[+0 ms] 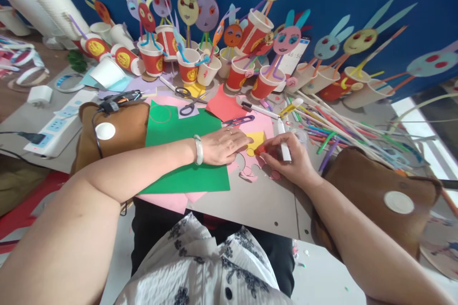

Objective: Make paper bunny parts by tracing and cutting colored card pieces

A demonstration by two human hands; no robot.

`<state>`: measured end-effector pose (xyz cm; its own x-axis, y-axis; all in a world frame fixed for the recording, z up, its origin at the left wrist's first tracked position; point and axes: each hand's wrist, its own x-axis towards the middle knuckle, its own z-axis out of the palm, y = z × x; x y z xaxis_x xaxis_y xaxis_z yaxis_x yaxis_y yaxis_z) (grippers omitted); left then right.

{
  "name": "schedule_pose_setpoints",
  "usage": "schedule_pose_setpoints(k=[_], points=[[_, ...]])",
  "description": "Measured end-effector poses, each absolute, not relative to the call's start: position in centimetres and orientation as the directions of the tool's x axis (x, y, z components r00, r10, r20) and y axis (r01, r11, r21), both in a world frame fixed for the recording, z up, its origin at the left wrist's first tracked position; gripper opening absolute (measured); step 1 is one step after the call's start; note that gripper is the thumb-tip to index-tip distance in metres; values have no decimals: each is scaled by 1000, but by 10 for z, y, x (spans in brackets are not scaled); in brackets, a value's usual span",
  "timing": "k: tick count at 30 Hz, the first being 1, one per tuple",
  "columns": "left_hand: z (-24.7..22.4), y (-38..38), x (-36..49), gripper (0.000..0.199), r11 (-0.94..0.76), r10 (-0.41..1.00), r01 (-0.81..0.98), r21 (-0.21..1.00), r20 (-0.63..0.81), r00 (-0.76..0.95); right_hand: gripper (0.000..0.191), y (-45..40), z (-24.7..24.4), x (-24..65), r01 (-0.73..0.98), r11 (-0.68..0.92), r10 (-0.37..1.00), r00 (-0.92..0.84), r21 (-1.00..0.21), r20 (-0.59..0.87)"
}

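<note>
My left hand [223, 147] lies flat with its fingers stretched out, across the right part of a green paper sheet [175, 128]. Its fingertips touch a small yellow paper piece [256, 139] that has a round outline drawn on it. Closed fingers of my right hand [298, 159] pinch a small red paper piece [260, 149] over the edge of the yellow one. A white marker [285, 143] is also tucked between those fingers. Pink paper scraps [248, 174] with curved cuts lie just below both hands. Purple-handled scissors [239, 120] rest above my left hand.
Paper cups with rabbit-like faces [207, 13] line the back. Dark scissors [188, 105], red paper [225, 107] and a capped marker [259, 109] lie ahead. Coloured pipe cleaners [332, 128] spread at right, beside a brown bag [361, 190]. A power strip [57, 126] is at left.
</note>
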<state>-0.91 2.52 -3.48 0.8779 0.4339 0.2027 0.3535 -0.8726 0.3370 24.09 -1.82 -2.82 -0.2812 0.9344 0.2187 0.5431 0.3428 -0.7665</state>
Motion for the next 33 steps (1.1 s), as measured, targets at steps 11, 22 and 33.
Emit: schedule_pose_setpoints(k=[11, 22, 33], points=[[-37, 26, -9, 43, -888, 419, 345, 303, 227, 879, 34, -19, -28, 240, 540, 334, 936, -289, -773, 202], [-34, 24, -8, 40, -890, 420, 354, 286, 213, 882, 32, -18, -26, 239, 547, 339, 934, -294, -765, 204], [-43, 24, -5, 48, -923, 383, 361, 135, 212, 899, 33, -14, -28, 241, 580, 356, 930, -297, -733, 217]])
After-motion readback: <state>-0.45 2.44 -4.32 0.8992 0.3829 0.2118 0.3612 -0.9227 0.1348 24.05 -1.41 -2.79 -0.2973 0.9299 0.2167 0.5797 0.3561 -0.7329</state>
